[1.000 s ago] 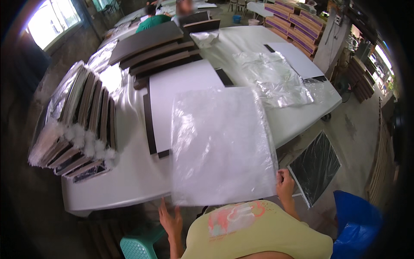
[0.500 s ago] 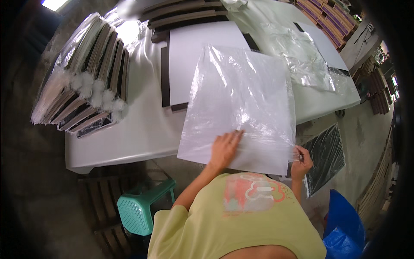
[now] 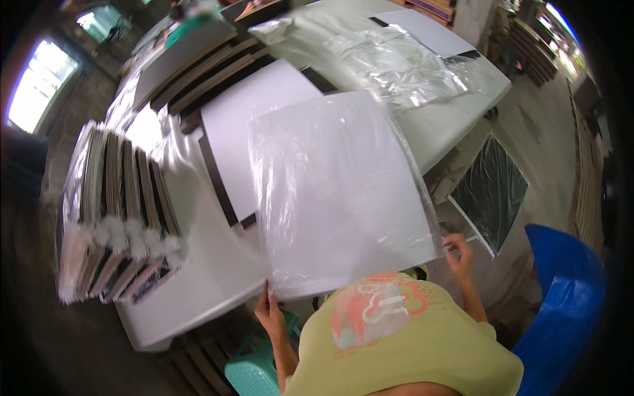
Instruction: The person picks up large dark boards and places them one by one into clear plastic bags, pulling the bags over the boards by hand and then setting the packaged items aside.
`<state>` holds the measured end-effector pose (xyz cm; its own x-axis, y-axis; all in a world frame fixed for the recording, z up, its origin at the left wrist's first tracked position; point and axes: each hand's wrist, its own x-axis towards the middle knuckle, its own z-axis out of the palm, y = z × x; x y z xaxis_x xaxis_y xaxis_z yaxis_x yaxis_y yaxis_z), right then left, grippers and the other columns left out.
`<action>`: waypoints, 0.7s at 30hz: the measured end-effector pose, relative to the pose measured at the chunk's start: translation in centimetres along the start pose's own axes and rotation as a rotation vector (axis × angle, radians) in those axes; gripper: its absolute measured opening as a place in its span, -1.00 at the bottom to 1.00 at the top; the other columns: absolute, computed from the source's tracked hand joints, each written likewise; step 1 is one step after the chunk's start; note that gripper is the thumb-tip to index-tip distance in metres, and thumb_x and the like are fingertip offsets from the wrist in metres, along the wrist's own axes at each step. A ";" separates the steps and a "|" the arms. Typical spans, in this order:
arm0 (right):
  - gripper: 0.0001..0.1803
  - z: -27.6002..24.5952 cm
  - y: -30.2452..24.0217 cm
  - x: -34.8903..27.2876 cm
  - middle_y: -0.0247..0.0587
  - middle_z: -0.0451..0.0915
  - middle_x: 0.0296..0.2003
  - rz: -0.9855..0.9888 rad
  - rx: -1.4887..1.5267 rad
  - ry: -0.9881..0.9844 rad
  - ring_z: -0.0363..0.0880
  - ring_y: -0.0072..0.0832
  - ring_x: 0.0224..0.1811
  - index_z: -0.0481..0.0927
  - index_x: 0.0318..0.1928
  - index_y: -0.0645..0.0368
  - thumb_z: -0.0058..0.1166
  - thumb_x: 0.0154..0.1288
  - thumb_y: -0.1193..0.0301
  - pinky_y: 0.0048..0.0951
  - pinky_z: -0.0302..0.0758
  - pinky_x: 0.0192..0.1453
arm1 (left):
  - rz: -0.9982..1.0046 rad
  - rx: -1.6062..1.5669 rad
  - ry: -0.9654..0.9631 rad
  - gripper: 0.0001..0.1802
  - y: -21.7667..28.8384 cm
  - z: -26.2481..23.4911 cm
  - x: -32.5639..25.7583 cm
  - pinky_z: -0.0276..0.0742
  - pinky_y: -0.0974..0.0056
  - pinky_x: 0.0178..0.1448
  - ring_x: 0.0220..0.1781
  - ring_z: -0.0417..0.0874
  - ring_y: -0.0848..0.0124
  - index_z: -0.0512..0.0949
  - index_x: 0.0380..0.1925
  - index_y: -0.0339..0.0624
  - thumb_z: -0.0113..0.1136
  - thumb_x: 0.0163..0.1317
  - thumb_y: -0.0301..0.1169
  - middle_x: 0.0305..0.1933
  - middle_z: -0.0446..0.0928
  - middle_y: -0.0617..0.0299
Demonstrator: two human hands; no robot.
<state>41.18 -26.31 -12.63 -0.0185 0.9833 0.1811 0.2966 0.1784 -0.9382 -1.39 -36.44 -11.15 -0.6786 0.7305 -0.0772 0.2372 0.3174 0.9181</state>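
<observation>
A large white sheet (image 3: pixel 343 191) lies inside a clear plastic bag (image 3: pixel 432 228), its lower edge reaching over the table's front edge towards my body. At the near left corner my left hand (image 3: pixel 269 313) pinches the bag between thumb and fingers. My right hand (image 3: pixel 459 254) is closed on the bag's loose edge at the near right corner. Under the bagged sheet, another white sheet (image 3: pixel 254 99) shows, lying on dark boards (image 3: pixel 218 181). The plastic is wrinkled and shiny along its left side.
Bundled, plastic-wrapped frames (image 3: pixel 122 198) stand on the white table (image 3: pixel 191 290) at left; dark frames (image 3: pixel 198 66) are stacked behind. Crumpled clear plastic (image 3: pixel 403 66) lies far right. A wrapped dark panel (image 3: pixel 492 198), green stool (image 3: pixel 254 373) and blue sheet (image 3: pixel 564 303) are nearby. Another person (image 3: pixel 191 26) is far back.
My left hand has moved from the top of the sheet to its near left corner. The bagged sheet has turned slightly, and my right hand stays at the right corner. The view has shifted.
</observation>
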 end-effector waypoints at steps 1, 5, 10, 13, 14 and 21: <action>-0.67 0.0 0.7 0.6 -0.27 0.46 -0.23 0.107 0.231 0.048 0.42 -0.48 -0.14 0.41 -0.14 0.14 0.02 -0.01 0.51 -0.53 0.34 -0.19 | -0.023 -0.126 -0.016 -0.60 -0.7 0.0 0.1 0.34 0.38 -0.47 -0.58 0.33 0.57 0.40 0.01 -0.32 -0.07 0.12 -0.51 -0.59 0.39 0.32; -0.41 2.3 -0.7 5.8 -0.18 0.36 -0.02 0.576 0.577 0.247 0.34 -0.45 -0.01 0.21 0.14 0.14 -0.13 0.19 0.05 -0.31 0.27 0.01 | -0.217 -0.513 -0.190 -0.55 -2.5 -1.4 0.9 0.37 0.44 -0.42 -0.46 0.45 0.46 0.35 0.06 -0.31 -0.05 0.12 -0.43 -0.49 0.47 0.24; -0.39 3.6 4.0 5.1 -0.18 0.45 -0.11 0.647 0.071 -0.167 0.38 -0.41 -0.11 0.30 0.04 0.26 0.05 0.13 0.08 -0.40 0.30 -0.05 | -0.273 -0.332 -0.328 -0.62 0.2 0.0 2.1 0.27 0.44 -0.63 -0.65 0.37 0.52 0.37 -0.09 -0.35 -0.02 0.16 -0.31 -0.58 0.42 0.25; -0.48 1.1 2.6 3.4 -0.22 0.49 -0.22 0.519 0.023 -0.477 0.39 -0.48 -0.25 0.37 -0.04 0.29 0.10 0.12 0.17 -0.49 0.34 -0.15 | -0.031 0.117 -0.458 -0.77 4.9 1.4 1.6 0.19 0.45 -0.74 -0.79 0.27 0.56 0.41 -0.39 -0.35 -0.02 0.21 -0.34 -0.66 0.35 0.29; -0.51 0.0 2.6 2.3 -0.25 0.50 -0.24 0.491 -0.020 -0.473 0.38 -0.51 -0.28 0.38 -0.06 0.29 0.11 0.12 0.19 -0.51 0.35 -0.17 | -0.004 0.164 -0.452 -0.79 6.2 1.6 1.0 0.22 0.44 -0.73 -0.78 0.31 0.55 0.41 -0.40 -0.37 -0.01 0.20 -0.38 -0.65 0.36 0.29; -0.76 -7.4 3.5 -5.9 -0.26 0.52 -0.29 0.582 0.266 -0.170 0.45 -0.54 -0.27 0.41 -0.14 0.22 0.03 0.15 0.51 -0.51 0.38 -0.20 | 0.064 0.486 -0.379 -0.70 13.2 8.6 -2.6 0.34 0.34 -0.47 -0.60 0.43 0.43 0.46 -0.35 -0.40 -0.05 0.24 -0.30 -0.63 0.50 0.12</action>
<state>49.43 -31.70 -14.83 -0.0835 0.9100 -0.4061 0.0582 -0.4024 -0.9136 9.44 -28.96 -2.16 -0.3800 0.8926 -0.2425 0.6192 0.4403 0.6502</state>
